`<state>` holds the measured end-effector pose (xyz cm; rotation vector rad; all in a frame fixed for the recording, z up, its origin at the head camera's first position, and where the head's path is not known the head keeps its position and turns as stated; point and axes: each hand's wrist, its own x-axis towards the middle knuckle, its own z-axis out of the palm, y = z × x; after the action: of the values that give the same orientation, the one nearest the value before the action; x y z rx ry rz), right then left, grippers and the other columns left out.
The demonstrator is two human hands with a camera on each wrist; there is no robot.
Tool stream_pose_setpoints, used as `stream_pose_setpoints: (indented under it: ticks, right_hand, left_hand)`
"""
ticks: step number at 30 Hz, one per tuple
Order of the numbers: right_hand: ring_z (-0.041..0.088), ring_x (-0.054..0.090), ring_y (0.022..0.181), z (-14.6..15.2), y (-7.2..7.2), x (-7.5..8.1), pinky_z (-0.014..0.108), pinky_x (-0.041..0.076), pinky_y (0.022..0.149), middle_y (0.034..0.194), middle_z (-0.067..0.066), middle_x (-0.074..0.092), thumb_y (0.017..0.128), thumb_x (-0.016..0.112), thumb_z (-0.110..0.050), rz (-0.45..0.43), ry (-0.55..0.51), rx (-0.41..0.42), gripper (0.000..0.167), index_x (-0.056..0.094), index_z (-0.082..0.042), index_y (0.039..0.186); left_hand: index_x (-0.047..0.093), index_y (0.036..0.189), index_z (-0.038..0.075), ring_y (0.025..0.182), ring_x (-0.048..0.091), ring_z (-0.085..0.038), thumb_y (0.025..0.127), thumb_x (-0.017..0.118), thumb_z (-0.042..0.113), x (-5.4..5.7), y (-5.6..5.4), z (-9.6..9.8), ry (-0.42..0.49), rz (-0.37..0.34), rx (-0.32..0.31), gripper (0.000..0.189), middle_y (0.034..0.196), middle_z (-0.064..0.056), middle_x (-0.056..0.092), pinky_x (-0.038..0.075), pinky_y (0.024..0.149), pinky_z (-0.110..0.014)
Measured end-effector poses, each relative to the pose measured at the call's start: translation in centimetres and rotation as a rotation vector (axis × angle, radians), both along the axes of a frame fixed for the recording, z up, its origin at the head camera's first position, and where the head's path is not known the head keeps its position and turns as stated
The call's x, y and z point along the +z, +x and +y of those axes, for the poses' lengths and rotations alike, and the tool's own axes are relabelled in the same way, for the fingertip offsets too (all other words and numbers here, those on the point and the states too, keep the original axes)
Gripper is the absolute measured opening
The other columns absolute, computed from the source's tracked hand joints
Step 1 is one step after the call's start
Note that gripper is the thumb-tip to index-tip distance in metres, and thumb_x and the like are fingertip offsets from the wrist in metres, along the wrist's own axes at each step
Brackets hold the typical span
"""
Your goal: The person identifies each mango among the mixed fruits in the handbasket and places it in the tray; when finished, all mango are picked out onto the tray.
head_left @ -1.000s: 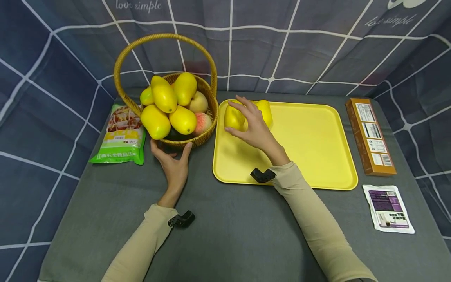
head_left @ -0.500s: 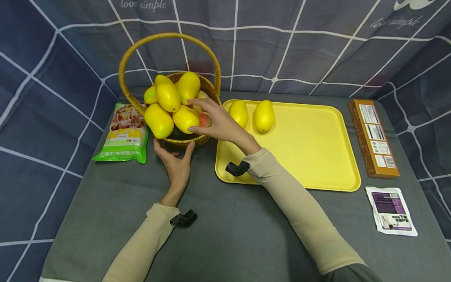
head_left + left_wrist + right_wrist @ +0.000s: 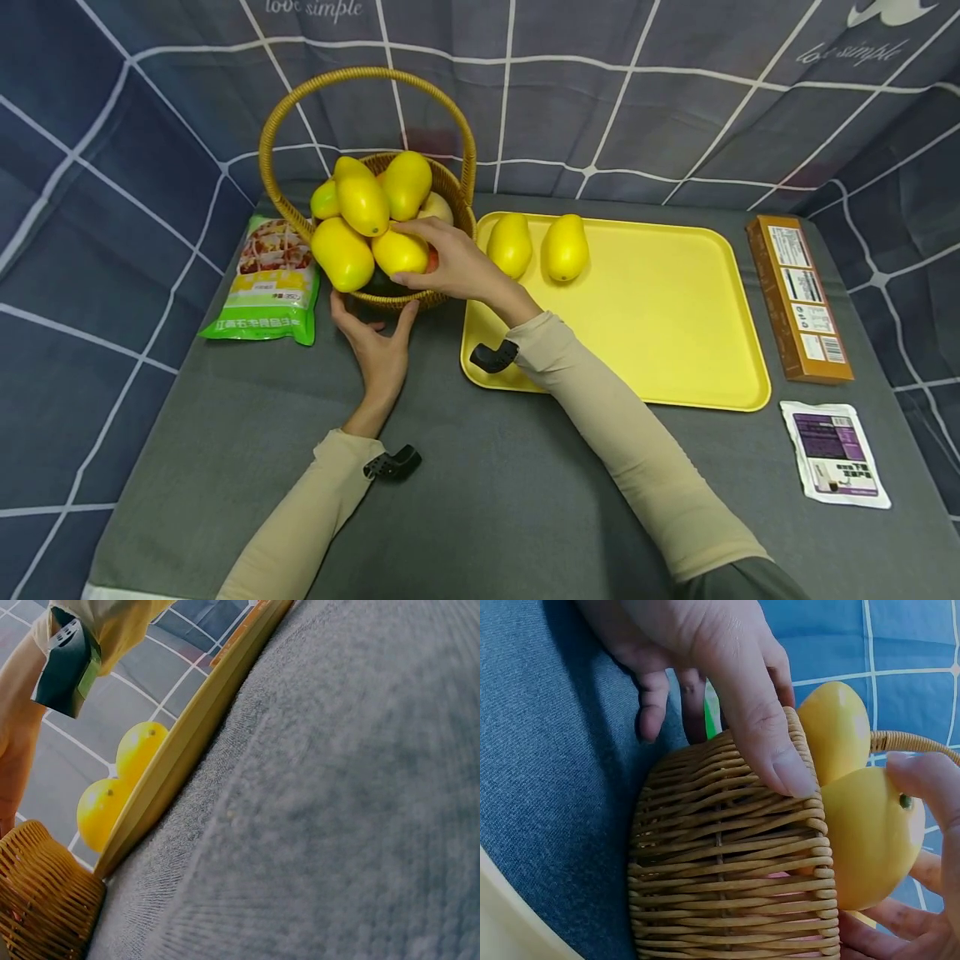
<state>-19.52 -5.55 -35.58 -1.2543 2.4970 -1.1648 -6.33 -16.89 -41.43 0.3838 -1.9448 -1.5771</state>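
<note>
The wicker basket [image 3: 420, 304] with a tall handle is piled with several yellow mangoes, a peach and a pale round fruit. My left hand [image 3: 378, 350] holds its front wall, thumb and index finger spread along the curve; the right wrist view shows that thumb near the rim. At the basket's front right, my right hand [image 3: 457, 262] grips a mango [image 3: 870, 832], thumb on one side and fingers on the other. The mango still lies among the others. Two more mangoes [image 3: 566, 248] lie at the back left of the yellow tray [image 3: 660, 333].
A green food bag [image 3: 266, 287] lies left of the basket, partly behind it. Right of the tray are a brown box [image 3: 798, 300] and a white and purple pouch [image 3: 836, 454]. A checkered curtain [image 3: 555, 108] hangs behind the table.
My right hand has left the mangoes on the tray, moved left to the basket and taken hold of a mango there. The left hand has stayed at the basket.
</note>
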Motion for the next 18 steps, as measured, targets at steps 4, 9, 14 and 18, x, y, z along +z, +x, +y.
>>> stream_pose_setpoints:
  ticks: [4, 9, 14, 18]
  right_hand:
    - [0.016, 0.053, 0.116, 0.0, 0.1, 0.2, 0.028, 0.045, 0.096, 0.139, 0.006, 0.054, 0.084, 0.075, -0.040, -0.001, 0.006, -0.011, 0.067, 0.052, -0.014, 0.142]
    - [0.016, 0.055, 0.113, 0.4, 0.4, 0.5, 0.029, 0.046, 0.093, 0.135, 0.006, 0.056, 0.083, 0.076, -0.038, 0.005, 0.009, -0.013, 0.065, 0.055, -0.014, 0.140]
    - [0.016, 0.054, 0.113, 1.0, 0.7, 0.8, 0.029, 0.046, 0.092, 0.134, 0.005, 0.057, 0.082, 0.076, -0.037, 0.014, -0.002, -0.008, 0.063, 0.056, -0.015, 0.138]
    - [0.015, 0.054, 0.111, 1.5, 0.9, 0.7, 0.030, 0.046, 0.091, 0.132, 0.005, 0.057, 0.081, 0.077, -0.037, 0.015, -0.029, 0.002, 0.063, 0.057, -0.014, 0.136]
  left_hand:
    - [0.007, 0.154, 0.003, 0.142, 0.023, -0.025, 0.088, 0.074, 0.015, 0.0, 0.0, 0.0, -0.004, 0.006, -0.001, 0.095, 0.160, -0.013, 0.009, 0.036, 0.087, -0.048]
    - [0.007, 0.154, 0.003, 0.140, 0.026, -0.030, 0.088, 0.074, 0.016, -0.1, 0.0, 0.0, -0.020, 0.013, 0.001, 0.095, 0.160, -0.013, 0.010, 0.037, 0.087, -0.049]
    - [0.007, 0.155, 0.004, 0.139, 0.028, -0.031, 0.088, 0.074, 0.015, -0.1, -0.1, 0.0, -0.028, 0.020, 0.002, 0.095, 0.160, -0.013, 0.010, 0.037, 0.086, -0.048]
    - [0.007, 0.155, 0.004, 0.138, 0.029, -0.029, 0.088, 0.074, 0.015, -0.3, -0.1, 0.0, -0.030, 0.022, 0.001, 0.095, 0.160, -0.013, 0.010, 0.037, 0.086, -0.046]
